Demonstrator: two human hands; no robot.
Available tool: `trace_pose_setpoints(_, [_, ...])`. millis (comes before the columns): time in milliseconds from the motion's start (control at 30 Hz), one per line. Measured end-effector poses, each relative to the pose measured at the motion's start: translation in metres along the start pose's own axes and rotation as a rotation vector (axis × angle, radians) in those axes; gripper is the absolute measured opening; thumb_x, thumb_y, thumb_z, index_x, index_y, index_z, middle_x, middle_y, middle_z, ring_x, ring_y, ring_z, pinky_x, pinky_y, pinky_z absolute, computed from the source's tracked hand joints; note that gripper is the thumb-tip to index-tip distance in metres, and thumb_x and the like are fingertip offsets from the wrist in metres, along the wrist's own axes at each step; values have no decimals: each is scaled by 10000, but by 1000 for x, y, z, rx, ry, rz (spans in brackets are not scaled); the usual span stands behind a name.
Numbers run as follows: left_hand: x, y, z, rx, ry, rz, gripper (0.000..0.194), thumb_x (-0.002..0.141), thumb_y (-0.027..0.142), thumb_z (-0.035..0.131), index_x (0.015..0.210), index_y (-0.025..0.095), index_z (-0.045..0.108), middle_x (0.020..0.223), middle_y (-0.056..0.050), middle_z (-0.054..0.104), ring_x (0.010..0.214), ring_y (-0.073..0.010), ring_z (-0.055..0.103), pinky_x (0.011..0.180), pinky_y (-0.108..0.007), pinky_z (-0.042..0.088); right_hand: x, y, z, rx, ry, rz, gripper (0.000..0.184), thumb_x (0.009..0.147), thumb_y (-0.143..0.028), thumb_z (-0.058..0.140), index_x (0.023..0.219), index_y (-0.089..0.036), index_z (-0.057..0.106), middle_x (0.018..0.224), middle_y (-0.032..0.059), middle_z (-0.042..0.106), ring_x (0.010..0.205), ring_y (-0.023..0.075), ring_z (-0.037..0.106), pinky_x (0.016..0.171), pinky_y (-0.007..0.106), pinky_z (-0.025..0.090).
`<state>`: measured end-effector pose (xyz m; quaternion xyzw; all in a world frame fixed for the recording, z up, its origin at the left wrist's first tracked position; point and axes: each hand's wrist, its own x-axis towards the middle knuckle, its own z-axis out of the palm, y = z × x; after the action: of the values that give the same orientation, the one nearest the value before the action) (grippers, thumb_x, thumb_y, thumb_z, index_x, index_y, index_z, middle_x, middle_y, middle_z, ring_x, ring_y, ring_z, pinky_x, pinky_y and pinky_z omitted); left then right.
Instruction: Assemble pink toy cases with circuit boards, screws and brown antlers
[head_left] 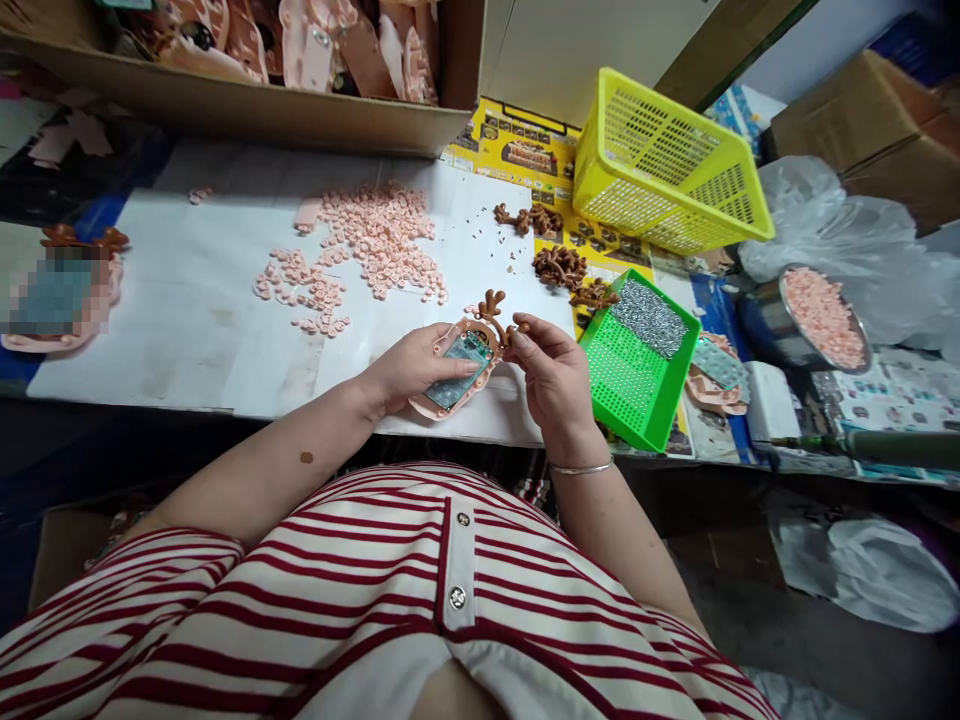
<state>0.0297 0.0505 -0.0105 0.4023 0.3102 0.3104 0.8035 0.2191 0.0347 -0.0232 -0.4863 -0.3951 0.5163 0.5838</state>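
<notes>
White paper [202, 310] covers much of the workbench, and we record a cardboard box [247, 108] of pink plastic shells at the upper left of the frame. At the centre of the frame we find a pink housing half [486, 378] with a circuit board [448, 390] set in it, tilted above the near edge of the paper. The left hand [405, 368] is closed on the housing's left side, thumb laid across the board; its other fingers are largely hidden beneath. We note the right hand [559, 375] with thumb and forefinger pinched together on a brown antler-shaped piece [491, 305] at the housing's upper right edge. Whether that piece is seated, we cannot tell.

Beyond the hands lies a heap of small pink ring-like parts [390, 235]. Right of centre we observe piles of brown antler pieces [560, 267], a yellow basket [637, 212] behind them, and a green basket [622, 370] with small silver screws [649, 318] at its far end. We find a metal bowl of pink pieces [821, 315] at the right of the frame.
</notes>
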Motion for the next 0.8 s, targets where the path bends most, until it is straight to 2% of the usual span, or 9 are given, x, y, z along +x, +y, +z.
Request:
trace_pose_setpoints(267, [1, 0, 1, 1, 44, 6, 456, 657, 250, 819, 1037, 109, 609, 791, -30, 707, 635, -129, 649, 626, -247, 513, 2, 6, -2, 1, 8, -7, 337, 621, -416, 935, 905, -297, 798, 870, -37, 716, 759, 70, 636, 713, 215, 564])
trace_pose_setpoints(467, [2, -3, -1, -24, 91, 0, 503, 633, 219, 836, 1065, 105, 602, 828, -44, 717, 674, -149, 672, 659, -268, 535, -3, 8, 1, -193, -4, -208, 294, 714, -418, 877, 947, -283, 759, 878, -16, 734, 820, 122, 664, 802, 288, 582])
trace_pose_setpoints(567, [2, -5, -2, -16, 93, -4, 509, 638, 226, 845, 1067, 105, 601, 831, -49, 715, 671, -151, 671, 663, -273, 533, -3, 11, 0, -248, -21, -231, 293, 749, -435, 849, 969, -278, 737, 883, -16, 727, 817, 123, 662, 801, 292, 578])
trace_pose_setpoints(700, [2, -5, -5, -35, 52, -14, 499, 659, 249, 851, 1067, 113, 598, 812, -48, 716, 652, -155, 667, 656, -283, 529, 0, 16, -3, -234, -4, -247, 287, 759, -433, 842, 971, -282, 720, 880, -27, 715, 810, 111, 655, 789, 275, 562])
trace_pose_setpoints(800, [2, -3, -8, -54, -44, -21, 474, 650, 257, 867, 1026, 103, 622, 812, -59, 721, 669, -157, 667, 669, -277, 523, -1, 19, -3, -287, -6, -311, 286, 788, -460, 812, 983, -280, 706, 892, -22, 701, 809, 116, 646, 788, 287, 557])
